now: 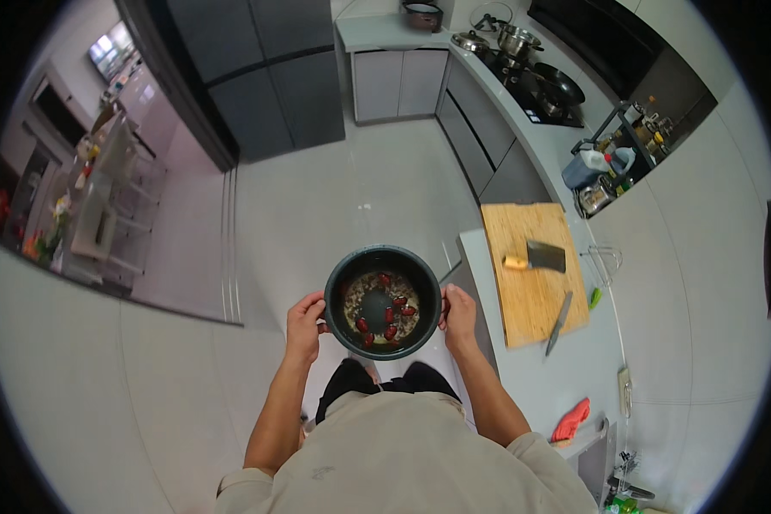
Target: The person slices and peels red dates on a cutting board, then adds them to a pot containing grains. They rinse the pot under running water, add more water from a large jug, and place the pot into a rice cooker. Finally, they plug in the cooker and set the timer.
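A dark round inner cooking pot (334, 276) is held level in front of my waist, off the counter. My left hand (305, 324) grips its left rim, thumb on top. On the opposite side my right hand (459, 315) holds the rim, with its fingers partly hidden behind the wall. Inside, clear liquid covers grains or beans too small to identify. Several red dates (389, 315) lie among them, and the dark pot bottom shows in the middle.
To my right, a counter (533, 379) carries a wooden cutting board (527, 302) with a cleaver (545, 256) and a knife (559, 323). A red cloth (572, 419) lies nearer me. Farther along are a seasoning rack (617, 138), a gas cooktop (514, 83) and a black wok (558, 83). Tall grey cabinets (276, 77) stand ahead.
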A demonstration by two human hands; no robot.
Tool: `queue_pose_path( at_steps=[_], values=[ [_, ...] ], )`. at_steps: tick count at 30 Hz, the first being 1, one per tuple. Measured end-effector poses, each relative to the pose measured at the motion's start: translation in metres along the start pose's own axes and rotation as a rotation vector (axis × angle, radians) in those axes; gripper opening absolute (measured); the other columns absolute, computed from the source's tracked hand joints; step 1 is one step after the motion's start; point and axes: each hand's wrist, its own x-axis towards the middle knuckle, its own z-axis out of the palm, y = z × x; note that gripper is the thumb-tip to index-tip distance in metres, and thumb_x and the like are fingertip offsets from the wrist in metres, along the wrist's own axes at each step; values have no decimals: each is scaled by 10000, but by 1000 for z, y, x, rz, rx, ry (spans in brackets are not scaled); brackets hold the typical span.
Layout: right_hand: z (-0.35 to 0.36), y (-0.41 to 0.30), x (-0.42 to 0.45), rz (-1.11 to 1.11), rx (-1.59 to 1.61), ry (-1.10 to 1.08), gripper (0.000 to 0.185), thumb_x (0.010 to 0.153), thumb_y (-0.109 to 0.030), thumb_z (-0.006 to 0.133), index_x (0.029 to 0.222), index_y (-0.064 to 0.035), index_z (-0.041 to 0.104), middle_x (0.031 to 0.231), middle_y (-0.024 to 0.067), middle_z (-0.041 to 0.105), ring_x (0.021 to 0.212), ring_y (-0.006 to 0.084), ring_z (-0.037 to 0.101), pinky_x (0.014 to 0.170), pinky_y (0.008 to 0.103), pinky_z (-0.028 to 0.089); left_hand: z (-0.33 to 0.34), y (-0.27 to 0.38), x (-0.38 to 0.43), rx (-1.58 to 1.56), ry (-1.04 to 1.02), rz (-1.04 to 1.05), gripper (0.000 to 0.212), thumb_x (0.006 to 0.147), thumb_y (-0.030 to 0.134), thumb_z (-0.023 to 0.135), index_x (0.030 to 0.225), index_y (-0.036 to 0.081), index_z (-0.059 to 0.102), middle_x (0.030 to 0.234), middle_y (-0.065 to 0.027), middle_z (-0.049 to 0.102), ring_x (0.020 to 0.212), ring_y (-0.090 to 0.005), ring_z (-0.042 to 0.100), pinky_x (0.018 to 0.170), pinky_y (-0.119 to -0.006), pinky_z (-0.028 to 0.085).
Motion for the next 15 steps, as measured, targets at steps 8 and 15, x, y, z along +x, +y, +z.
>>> queue_pose_path(
  at_steps=[8, 15],
  values=[
    [97, -60, 218, -110, 91, 62, 358, 1101, -293, 465, 886, -66, 640, 622, -20, 560, 449, 65, 471, 401, 206, 353, 33, 112, 260, 79, -91, 24, 243, 1018, 126, 548, 1190, 43, 699, 939, -11, 713, 771, -98, 654, 586, -265, 568],
    [158, -105, 447, -51, 138, 89, 334, 1098, -291, 481, 907, -70, 644, 633, -31, 564, 460, 57, 472, 397, 206, 344, 81, 181, 477, 122, -71, -38, 266, 1021, 117, 517, 1198, 28, 694, 933, -19, 705, 787, -107, 653, 603, -267, 570]
  ],
)
